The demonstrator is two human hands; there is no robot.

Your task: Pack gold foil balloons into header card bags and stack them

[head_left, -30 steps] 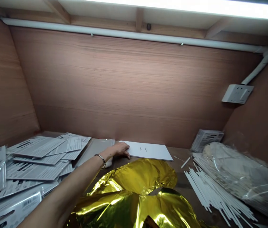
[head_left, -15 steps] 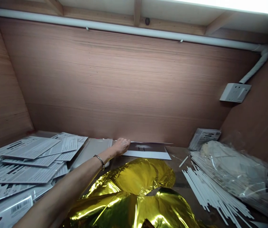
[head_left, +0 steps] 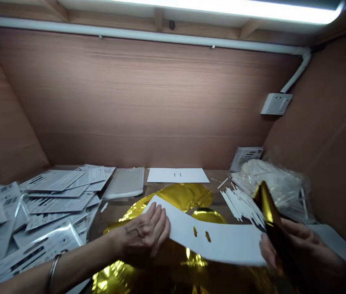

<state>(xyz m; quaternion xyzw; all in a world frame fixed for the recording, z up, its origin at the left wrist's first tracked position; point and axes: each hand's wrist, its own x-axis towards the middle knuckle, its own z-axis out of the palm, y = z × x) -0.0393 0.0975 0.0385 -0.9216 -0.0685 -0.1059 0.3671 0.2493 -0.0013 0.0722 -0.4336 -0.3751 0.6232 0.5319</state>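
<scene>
My left hand (head_left: 143, 234) grips the left end of a white card (head_left: 218, 241) with two small slots, held above a crumpled gold foil balloon (head_left: 175, 196) on the bench. At the card's right end, my right hand (head_left: 301, 249) is closed round a folded gold foil piece (head_left: 267, 208) that sticks up. A stack of the same white cards (head_left: 177, 175) lies at the back by the wall.
Grey printed packets (head_left: 53, 196) are heaped on the left. A clear sleeve (head_left: 125, 181) lies beside the card stack. White sticks (head_left: 242, 202) and a plastic bag (head_left: 278, 183) sit at right. Wooden walls enclose the bench, with a wall socket (head_left: 275, 103).
My left hand lifted one white card off the stack at the back and brought it toward me over the gold foil. My right hand came into view holding gold foil.
</scene>
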